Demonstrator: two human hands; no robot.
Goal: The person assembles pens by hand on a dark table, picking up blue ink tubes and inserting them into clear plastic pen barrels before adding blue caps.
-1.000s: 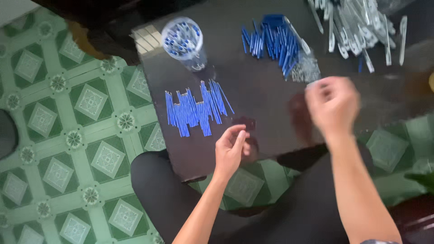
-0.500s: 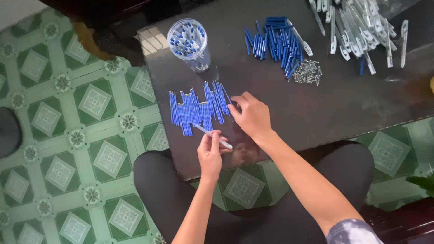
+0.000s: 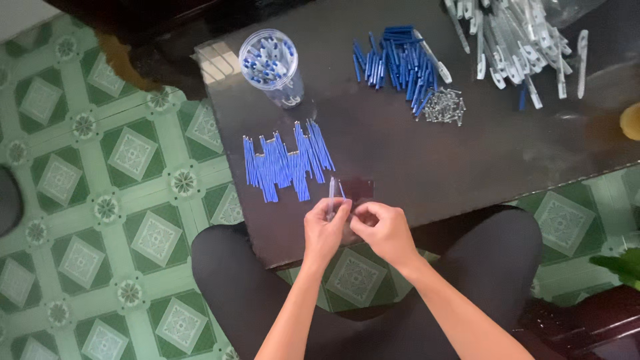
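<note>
Hands point(image 3: 357, 230) pinch thin clear pen barrel point(image 3: 331, 195) w/ blue refill point(image 3: 342, 189).

Both forearms are reaching forward and converging. The left hand point(image 3: 325, 230) and right hand point(image 3: 383, 230) are meeting fingertip to fingertip, fingers pinching, at the near edge.

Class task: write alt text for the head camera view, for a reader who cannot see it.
Seen from above, a seated person's left hand and right hand meet over a dark table, the left holding a clear pen barrel. Nearby lie a row of blue refills, a clear cup, small springs and white pen parts.
</note>
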